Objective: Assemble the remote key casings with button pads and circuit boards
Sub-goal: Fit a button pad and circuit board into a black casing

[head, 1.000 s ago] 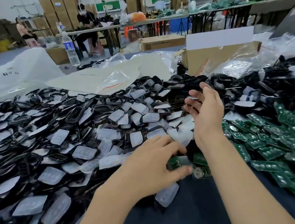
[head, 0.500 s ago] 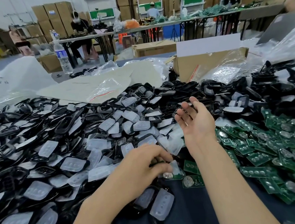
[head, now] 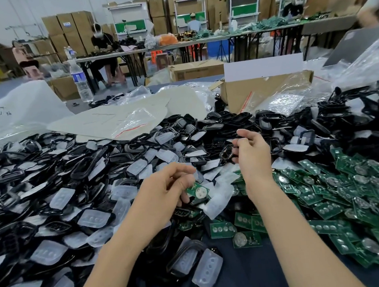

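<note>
A big heap of black key casings (head: pixel 85 167) mixed with translucent button pads (head: pixel 93 219) covers the left and middle of the table. Green circuit boards (head: pixel 344 187) are piled at the right. My left hand (head: pixel 163 195) pinches one green circuit board (head: pixel 198 192) just above the heap's near edge. My right hand (head: pixel 252 152) is raised a little further back, its fingers curled round a black casing frame (head: pixel 226 154). Two casings with button pads in them (head: pixel 195 264) lie on the dark cloth in front of me.
An open cardboard box (head: pixel 267 87) and clear plastic bags (head: pixel 133 119) sit behind the heap. A water bottle (head: pixel 80 83) stands at the far left edge. People work at long tables (head: pixel 196 42) across the room. Dark cloth (head: pixel 250 275) shows between my forearms.
My left hand has lifted a circuit board off the table. My right hand, open before, has curled its fingers round a black casing frame. The view has tilted upward.
</note>
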Demonstrator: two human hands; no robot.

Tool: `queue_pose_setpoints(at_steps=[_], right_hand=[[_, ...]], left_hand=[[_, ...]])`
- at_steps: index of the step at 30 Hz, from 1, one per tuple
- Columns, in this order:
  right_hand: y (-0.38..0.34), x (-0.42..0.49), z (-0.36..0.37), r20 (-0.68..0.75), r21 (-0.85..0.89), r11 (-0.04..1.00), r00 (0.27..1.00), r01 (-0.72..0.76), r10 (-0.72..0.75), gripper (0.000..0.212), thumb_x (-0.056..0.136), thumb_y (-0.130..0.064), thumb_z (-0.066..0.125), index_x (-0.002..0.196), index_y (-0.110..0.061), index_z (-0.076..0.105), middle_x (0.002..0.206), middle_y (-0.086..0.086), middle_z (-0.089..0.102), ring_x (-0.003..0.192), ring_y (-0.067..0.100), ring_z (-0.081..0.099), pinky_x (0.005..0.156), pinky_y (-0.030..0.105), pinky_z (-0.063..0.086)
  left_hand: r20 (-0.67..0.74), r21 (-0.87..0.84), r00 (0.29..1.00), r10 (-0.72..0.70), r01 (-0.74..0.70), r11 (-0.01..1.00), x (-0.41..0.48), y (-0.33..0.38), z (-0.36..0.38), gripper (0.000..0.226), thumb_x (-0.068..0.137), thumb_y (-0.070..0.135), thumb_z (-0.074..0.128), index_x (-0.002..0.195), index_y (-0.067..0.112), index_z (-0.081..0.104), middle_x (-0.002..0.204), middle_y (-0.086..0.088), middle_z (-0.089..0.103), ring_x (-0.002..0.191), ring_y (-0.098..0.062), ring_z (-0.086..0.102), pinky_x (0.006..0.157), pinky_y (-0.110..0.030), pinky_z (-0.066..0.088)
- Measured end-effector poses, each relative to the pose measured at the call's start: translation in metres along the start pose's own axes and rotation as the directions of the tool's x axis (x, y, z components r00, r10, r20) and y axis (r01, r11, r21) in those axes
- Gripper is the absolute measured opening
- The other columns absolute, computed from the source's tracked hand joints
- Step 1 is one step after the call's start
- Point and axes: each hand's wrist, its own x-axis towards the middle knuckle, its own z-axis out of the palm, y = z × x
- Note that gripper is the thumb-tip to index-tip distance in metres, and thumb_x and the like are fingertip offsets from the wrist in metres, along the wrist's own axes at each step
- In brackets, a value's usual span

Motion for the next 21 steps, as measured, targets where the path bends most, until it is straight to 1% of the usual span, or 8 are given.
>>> queue_pose_setpoints(at_steps=[2,4,6,8,11,14,18,21], right_hand=[[0.002,0.009,-0.004,-0.008,-0.275,0.952,0.99,0.133,-0.14,0.028,0.1,-0.01,0.043,0.113,-0.023,0.063,0.088,0.0,0.062,0.059,0.003,0.052,0.051,0.019,0.044],[0.004,0.021,-0.004,0.035,-0.533,0.823,0.976,0.199,-0.213,0.029,0.101,-0.015,0.044,0.122,-0.023,0.062,0.114,0.008,0.063,0.094,0.023,0.062,0.076,0.034,0.052],[0.006,0.033,-0.001,0.117,-0.749,0.634,0.98,0.194,-0.161,0.036,0.103,-0.026,0.046,0.137,-0.021,0.054,0.136,0.013,0.052,0.123,0.035,0.048,0.094,0.039,0.042],[0.008,0.041,0.002,0.185,-0.865,0.459,0.98,0.2,-0.078,0.046,0.103,-0.037,0.046,0.145,-0.019,0.048,0.143,0.015,0.048,0.131,0.037,0.039,0.102,0.043,0.037],[0.01,0.051,0.004,0.219,-0.909,0.341,0.97,0.241,-0.101,0.043,0.104,-0.039,0.043,0.142,-0.02,0.051,0.141,0.014,0.052,0.131,0.036,0.041,0.104,0.045,0.036],[0.008,0.064,0.008,0.229,-0.91,0.306,0.955,0.279,-0.188,0.039,0.106,-0.033,0.04,0.14,-0.02,0.054,0.138,0.014,0.054,0.129,0.035,0.043,0.103,0.045,0.037],[0.01,0.088,0.022,0.325,-0.906,0.215,0.924,0.365,-0.2,0.041,0.106,-0.027,0.04,0.144,-0.016,0.047,0.141,0.017,0.048,0.129,0.036,0.042,0.104,0.047,0.037],[0.013,0.109,0.031,0.378,-0.905,0.168,0.92,0.39,-0.104,0.05,0.105,-0.026,0.04,0.154,-0.019,0.033,0.153,0.021,0.034,0.137,0.04,0.034,0.109,0.049,0.034]], left_hand=[[-0.072,-0.1,0.997,-0.011,0.004,0.995,0.007,-0.001,-0.001,0.018,0.101,0.018,0.057,0.104,0.03,0.07,0.064,0.004,0.067,0.057,-0.009,0.06,0.059,-0.02,0.051],[-0.14,-0.287,0.988,-0.065,0.022,0.958,0.013,-0.003,-0.002,0.019,0.102,0.016,0.056,0.105,0.026,0.072,0.066,0.001,0.068,0.062,-0.012,0.063,0.064,-0.021,0.054],[-0.175,-0.45,0.977,-0.119,0.029,0.892,0.016,-0.007,-0.003,0.021,0.101,0.012,0.057,0.105,0.022,0.075,0.074,-0.001,0.071,0.07,-0.015,0.066,0.072,-0.021,0.056],[-0.195,-0.55,0.968,-0.157,0.024,0.835,0.014,-0.013,-0.005,0.023,0.098,0.009,0.059,0.1,0.022,0.078,0.083,-0.003,0.074,0.078,-0.017,0.07,0.076,-0.021,0.057],[-0.212,-0.693,0.956,-0.206,0.002,0.721,0.01,-0.018,-0.007,0.017,0.088,0.012,0.067,0.094,0.021,0.081,0.09,-0.006,0.075,0.086,-0.017,0.073,0.08,-0.022,0.058],[-0.227,-0.806,0.943,-0.242,-0.042,0.59,0.012,-0.022,-0.01,0.024,0.081,0.013,0.068,0.104,0.008,0.072,0.091,-0.013,0.074,0.087,-0.021,0.073,0.079,-0.023,0.058],[-0.234,-0.82,0.932,-0.275,-0.037,0.571,0.016,-0.023,-0.011,0.016,0.091,0.007,0.062,0.106,0.011,0.067,0.084,-0.011,0.074,0.074,-0.017,0.072,0.069,-0.023,0.059],[-0.228,-0.833,0.927,-0.299,-0.026,0.553,0.017,-0.025,-0.012,0.018,0.09,0.007,0.061,0.106,0.01,0.068,0.079,-0.009,0.072,0.069,-0.015,0.069,0.064,-0.023,0.058]])
